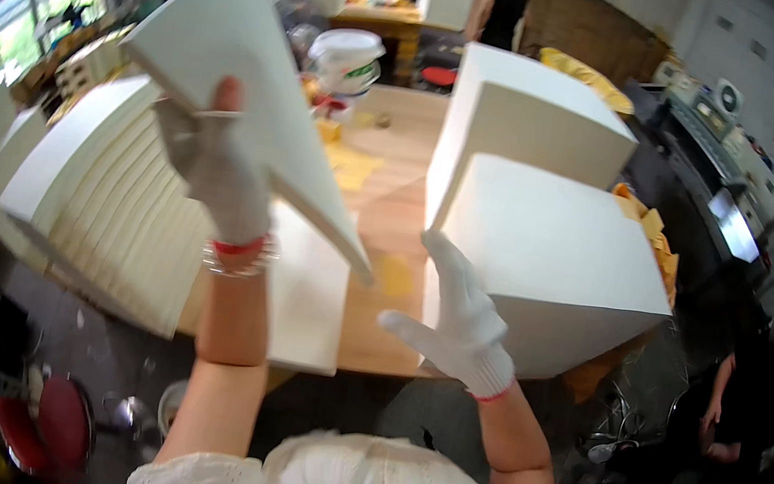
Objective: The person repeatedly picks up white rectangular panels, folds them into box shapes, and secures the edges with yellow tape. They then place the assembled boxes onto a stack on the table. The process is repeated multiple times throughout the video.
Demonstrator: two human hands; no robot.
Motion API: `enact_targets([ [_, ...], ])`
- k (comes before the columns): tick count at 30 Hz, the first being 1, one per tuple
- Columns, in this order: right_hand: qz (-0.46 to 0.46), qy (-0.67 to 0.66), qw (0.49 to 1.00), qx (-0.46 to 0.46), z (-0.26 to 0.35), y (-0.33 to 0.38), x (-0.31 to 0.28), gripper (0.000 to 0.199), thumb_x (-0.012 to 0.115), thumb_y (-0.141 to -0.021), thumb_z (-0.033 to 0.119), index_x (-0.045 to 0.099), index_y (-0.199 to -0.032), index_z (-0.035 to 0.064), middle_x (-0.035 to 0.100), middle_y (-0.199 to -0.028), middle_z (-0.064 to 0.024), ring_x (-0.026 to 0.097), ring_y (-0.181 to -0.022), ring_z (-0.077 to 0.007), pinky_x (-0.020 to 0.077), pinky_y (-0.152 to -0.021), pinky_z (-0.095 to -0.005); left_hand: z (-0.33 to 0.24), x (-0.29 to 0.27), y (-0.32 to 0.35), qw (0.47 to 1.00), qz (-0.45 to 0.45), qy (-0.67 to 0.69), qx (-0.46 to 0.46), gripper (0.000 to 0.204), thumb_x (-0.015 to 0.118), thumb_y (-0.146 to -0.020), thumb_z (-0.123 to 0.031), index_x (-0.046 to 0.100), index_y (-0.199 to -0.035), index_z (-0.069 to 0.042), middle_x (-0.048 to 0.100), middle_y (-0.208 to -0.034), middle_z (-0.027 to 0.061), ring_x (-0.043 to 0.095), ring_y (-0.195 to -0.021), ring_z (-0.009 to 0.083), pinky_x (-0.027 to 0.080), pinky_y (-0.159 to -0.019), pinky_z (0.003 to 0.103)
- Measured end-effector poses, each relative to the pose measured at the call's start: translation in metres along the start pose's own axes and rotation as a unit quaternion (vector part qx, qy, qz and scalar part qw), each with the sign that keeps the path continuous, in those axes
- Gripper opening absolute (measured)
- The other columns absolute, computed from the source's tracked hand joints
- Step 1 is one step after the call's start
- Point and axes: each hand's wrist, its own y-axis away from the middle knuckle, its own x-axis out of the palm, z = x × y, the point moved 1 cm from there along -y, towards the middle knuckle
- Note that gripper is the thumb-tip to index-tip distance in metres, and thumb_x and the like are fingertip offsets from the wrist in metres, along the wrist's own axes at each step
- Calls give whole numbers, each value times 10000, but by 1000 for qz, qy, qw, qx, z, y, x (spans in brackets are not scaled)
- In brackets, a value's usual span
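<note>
My left hand [223,160], in a white knit glove, grips a flat white panel [246,47] by its lower left edge. The panel is lifted and tilted above the table [374,326]. A second white panel [309,301] lies flat below it at the table's near edge. My right hand [466,320], gloved too, is held open with thumb and fingers apart. It is beside the left side of a large white stack or block [560,234], its fingertips close to the edge; whether they touch I cannot tell.
To the left, several thick white panels stand in a row [125,201]. Behind the right block is another white block [546,131]. White buckets [345,58] and yellow scraps [353,168] are at the table's far side. A person sits at right [730,408]; another stands far back [502,12]. Red stool [65,419] lower left.
</note>
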Motion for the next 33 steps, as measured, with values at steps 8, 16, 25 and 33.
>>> enact_targets([
  [8,-53,-400,908,109,-25,45,195,698,709,-851,198,335,-1410,11,459,-1347,-211,510,-1191,-316,436,-990,-374,9,-29,95,955,107,-218,170,416,676,-863,-70,490,-1219,39,525,-1016,118,527,-907,193,467,-781,333],
  [16,54,-501,761,409,-33,71,264,511,632,-895,104,416,-1349,14,588,-1154,-90,585,-1029,-165,489,-865,-295,157,-140,75,903,309,-296,-23,568,620,-843,-17,431,-1378,-41,547,-1274,143,527,-1198,252,451,-985,344],
  [25,322,-106,836,432,-61,63,265,626,559,-882,464,444,-1287,1,621,-1160,-185,605,-1077,-317,476,-873,-441,253,-345,19,561,339,-659,-368,573,561,-811,-374,527,-1262,-22,577,-1253,239,551,-1159,391,443,-976,435],
  [33,392,45,843,366,-66,45,235,676,483,-873,622,478,-1188,24,664,-1047,-209,639,-1008,-377,492,-793,-520,260,-312,14,564,314,-641,-415,436,541,-810,-349,598,-1105,-33,658,-1073,212,629,-979,384,486,-838,463],
])
